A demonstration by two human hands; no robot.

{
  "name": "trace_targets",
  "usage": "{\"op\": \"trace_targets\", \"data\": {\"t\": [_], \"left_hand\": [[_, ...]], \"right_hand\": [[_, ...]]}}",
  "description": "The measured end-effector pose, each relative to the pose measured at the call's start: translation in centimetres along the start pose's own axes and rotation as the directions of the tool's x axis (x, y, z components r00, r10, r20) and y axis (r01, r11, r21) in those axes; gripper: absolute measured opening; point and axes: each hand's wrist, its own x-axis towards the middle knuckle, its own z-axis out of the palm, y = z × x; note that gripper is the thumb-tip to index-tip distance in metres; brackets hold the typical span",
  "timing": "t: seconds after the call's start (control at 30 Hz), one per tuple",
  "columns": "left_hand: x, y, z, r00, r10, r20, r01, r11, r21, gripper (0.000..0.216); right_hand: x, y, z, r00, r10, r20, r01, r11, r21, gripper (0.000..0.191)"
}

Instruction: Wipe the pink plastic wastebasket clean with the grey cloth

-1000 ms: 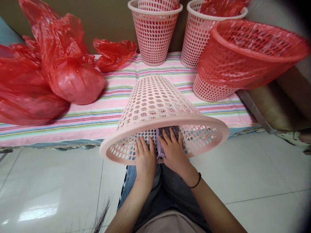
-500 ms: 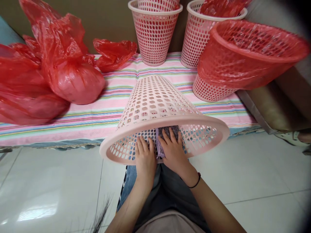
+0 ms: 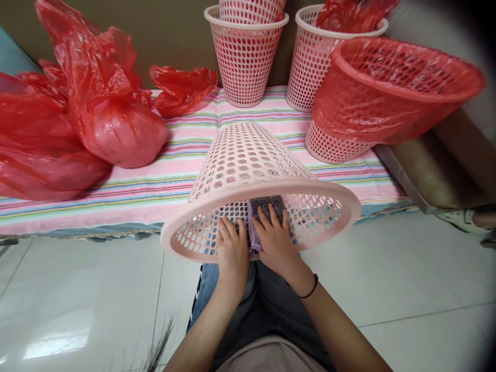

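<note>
A pale pink perforated plastic wastebasket (image 3: pixel 248 155) lies on its side across my lap, its wide mouth towards me. My right hand (image 3: pixel 274 240) reaches inside it, fingers spread flat over a dark purple cleaning cloth (image 3: pixel 267 202) with a lilac edge. The cloth is pressed on the lower inner wall and partly covered by the hand. Just left of the cloth, my left hand (image 3: pixel 233 253) rests on the same wall, its fingers stretched out and slightly bent. Nothing shows in its grasp.
Knotted red plastic bags (image 3: pixel 120 129) sit on the striped cloth (image 3: pixel 186 170) at left. Two pink wastebaskets (image 3: pixel 248 62) are stacked upright at the back. Another wastebasket (image 3: pixel 310 67) stands beside a tilted one lined with a red bag (image 3: pixel 372 108). Someone's shoe (image 3: pixel 461 221) shows at right.
The wastebasket's rim has tipped up slightly. The left fingers have bent a little more, while the right hand stays flat on the cloth. The view has shifted slightly.
</note>
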Motion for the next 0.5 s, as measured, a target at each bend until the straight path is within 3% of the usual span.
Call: {"op": "trace_targets", "data": {"t": [0.23, 0.5], "left_hand": [[0.15, -0.12, -0.25, 0.999, 0.0, 0.036, 0.003, 0.996, -0.086, 0.042], [0.44, 0.04, -0.56, 0.999, -0.006, 0.033, 0.009, 0.997, -0.072, 0.042]], "right_hand": [[-0.06, 0.14, 0.13, 1.0, -0.011, -0.006, 0.011, 1.0, -0.007, 0.063], [0.0, 0.04, 0.38, 1.0, -0.008, -0.009, 0.008, 1.0, -0.026, 0.064]]}}
